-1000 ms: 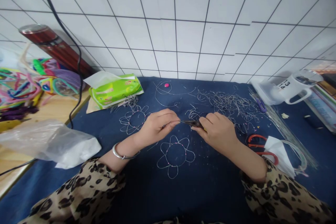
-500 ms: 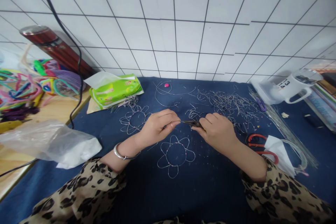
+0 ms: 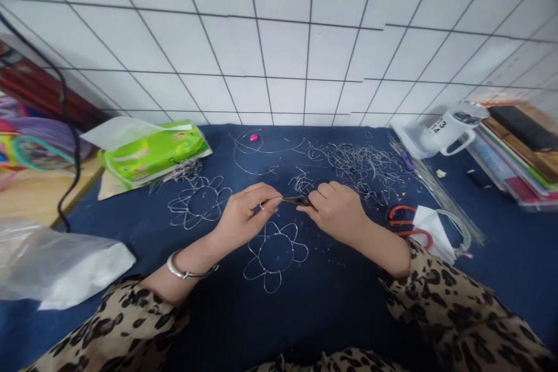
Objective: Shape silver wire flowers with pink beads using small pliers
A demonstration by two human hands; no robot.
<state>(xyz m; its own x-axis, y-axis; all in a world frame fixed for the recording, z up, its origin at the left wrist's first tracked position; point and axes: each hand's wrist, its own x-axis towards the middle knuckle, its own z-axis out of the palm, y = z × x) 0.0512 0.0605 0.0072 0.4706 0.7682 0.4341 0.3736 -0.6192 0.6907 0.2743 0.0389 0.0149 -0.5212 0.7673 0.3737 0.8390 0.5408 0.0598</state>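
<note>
My right hand [image 3: 337, 209] is closed around dark pliers [image 3: 301, 200], whose jaws point left. My left hand [image 3: 248, 209], with a silver bangle at the wrist, pinches a thin wire at the tip of the jaws; most of this wire is hidden by the fingers. Just below the hands lies a flower-shaped wire piece [image 3: 260, 256], a ring with looped petals and small pink beads. Another wire flower [image 3: 187, 209] rests left of my left hand, its petals more numerous. Behind the pliers sits a small tangle of wire [image 3: 300, 179].
A large heap of bent wire [image 3: 361, 163] spreads behind my right hand. Red-handled scissors [image 3: 401, 215], straight wires [image 3: 453, 203] and a white mug [image 3: 442, 135] are on the right. A green tissue pack [image 3: 152, 154] and a plastic bag [image 3: 87, 261] lie left. The tiled wall [image 3: 288, 46] closes the back.
The view has swung to the right, so everything appears farther left. Both hands stay together at the pliers' tip, their grips much the same.
</note>
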